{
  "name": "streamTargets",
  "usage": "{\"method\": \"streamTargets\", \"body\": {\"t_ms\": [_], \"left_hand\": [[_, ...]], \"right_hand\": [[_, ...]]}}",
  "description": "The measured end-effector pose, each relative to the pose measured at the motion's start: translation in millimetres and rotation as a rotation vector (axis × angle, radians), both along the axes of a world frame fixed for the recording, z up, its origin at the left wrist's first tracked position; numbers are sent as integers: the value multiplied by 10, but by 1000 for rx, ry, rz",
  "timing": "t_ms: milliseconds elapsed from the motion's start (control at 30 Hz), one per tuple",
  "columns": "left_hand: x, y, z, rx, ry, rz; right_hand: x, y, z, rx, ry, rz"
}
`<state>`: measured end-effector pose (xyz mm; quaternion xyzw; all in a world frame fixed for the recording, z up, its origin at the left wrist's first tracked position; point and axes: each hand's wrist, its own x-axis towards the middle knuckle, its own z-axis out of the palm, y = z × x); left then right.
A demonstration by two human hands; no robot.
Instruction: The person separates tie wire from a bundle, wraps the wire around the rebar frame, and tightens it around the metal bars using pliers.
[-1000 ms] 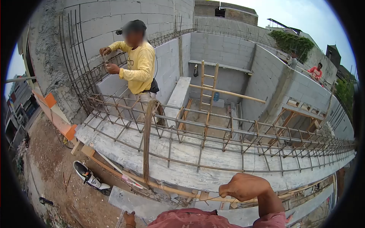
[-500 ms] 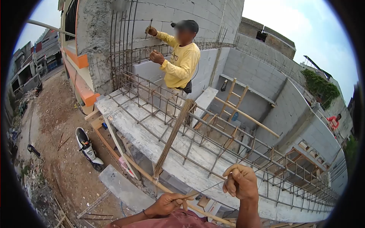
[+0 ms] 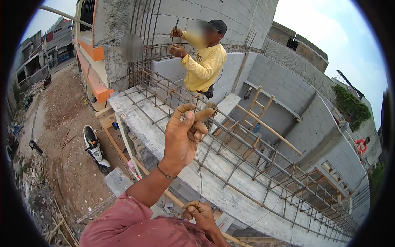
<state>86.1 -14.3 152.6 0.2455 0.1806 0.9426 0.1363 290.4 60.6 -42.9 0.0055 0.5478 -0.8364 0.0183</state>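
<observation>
My left hand [image 3: 181,138], with a dark band at its wrist, is raised in front of the rebar cage [image 3: 236,127]. Thumb and index finger press together, the other fingers half curled; what they pinch is hidden. Behind those fingertips the top of a bundle of tie wire [image 3: 212,109] shows, the rest covered by my hand and arm. A thin wire [image 3: 200,177] runs from beneath my left hand down to my right hand [image 3: 200,213]. My right hand is low near my body, fingers closed on the wire's lower end.
The cage lies along a concrete ledge [image 3: 140,127] with a drop to the dirt ground. A co-worker in yellow [image 3: 203,68] holds a tool by the vertical rebar. A bamboo ladder [image 3: 259,109] stands beyond the cage, and a motorbike [image 3: 95,150] is parked below.
My left hand has risen from low by my body to the wire bundle. My right hand has moved down and left, now closed on the wire. The view has shifted slightly.
</observation>
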Motion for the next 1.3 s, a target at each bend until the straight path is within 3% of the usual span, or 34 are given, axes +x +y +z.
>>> {"method": "streamTargets", "body": {"t_ms": [33,100,167,233,300,467,767,1133,1300], "left_hand": [[-54,26,91,-120,-7,126],[-216,-47,92,-108,104,83],[-259,-15,100,-215,171,236],[-330,-70,55,-254,146,233],[-460,-177,9,-299,180,163],[-906,-364,-348,-275,249,29],[-754,54,-615,-156,235,-155],[-559,400,-550,-147,319,-247],[-342,539,-487,-218,220,-162]], "right_hand": [[36,94,-36,12,14,0],[135,300,-107,-18,159,-252],[247,428,3,28,177,-315],[400,496,137,70,192,-487],[521,524,333,362,123,-419],[742,484,518,416,153,-475],[944,400,201,-58,153,-512],[1124,388,143,-146,143,-595],[1214,352,191,-104,172,-619]]}}
